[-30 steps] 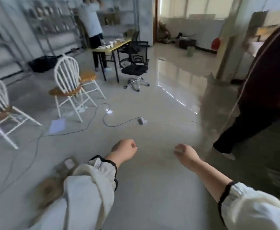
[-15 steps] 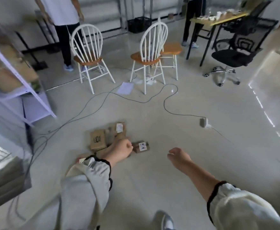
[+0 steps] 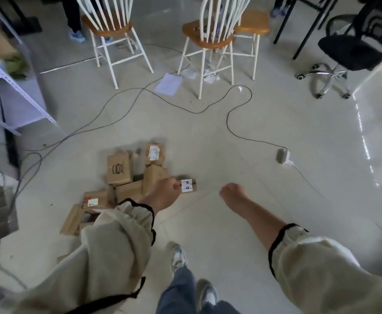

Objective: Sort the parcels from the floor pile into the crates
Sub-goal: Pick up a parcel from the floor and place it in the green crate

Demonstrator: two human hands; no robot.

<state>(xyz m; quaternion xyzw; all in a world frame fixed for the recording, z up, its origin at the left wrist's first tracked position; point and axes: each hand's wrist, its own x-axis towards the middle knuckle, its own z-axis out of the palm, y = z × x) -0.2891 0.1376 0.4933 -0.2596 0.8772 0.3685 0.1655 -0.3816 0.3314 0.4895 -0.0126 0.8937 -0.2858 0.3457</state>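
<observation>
Clearly, in the head view, the pile of parcels (image 3: 126, 177) lay on the floor (image 3: 276, 132), left of centre and just beyond the feet. They were brown cardboard boxes, some flat and some tilted against each other. One small labelled parcel (image 3: 188, 185) sat at the pile's right edge.

The left hand (image 3: 162, 193) reached out over the near right part of the pile, its fingers clenched into a fist with nothing in them. Its knuckles overlapped the labelled parcel in the picture, and I could not tell whether they touched it. The right hand (image 3: 231, 193) was held over bare floor to the right of the pile, apart from every box, fingers curled under and holding nothing.

A grey cable (image 3: 239, 105) snaked across the floor to a power adapter (image 3: 282, 156) on the right. Farther off stood the left white chair (image 3: 108, 26) and the right white chair (image 3: 210, 35), with a sheet of paper (image 3: 169, 83) between them. A black office chair (image 3: 353, 48) was at far right and a metal shelf (image 3: 11, 87) at left. One shoe (image 3: 178, 257) showed below.
</observation>
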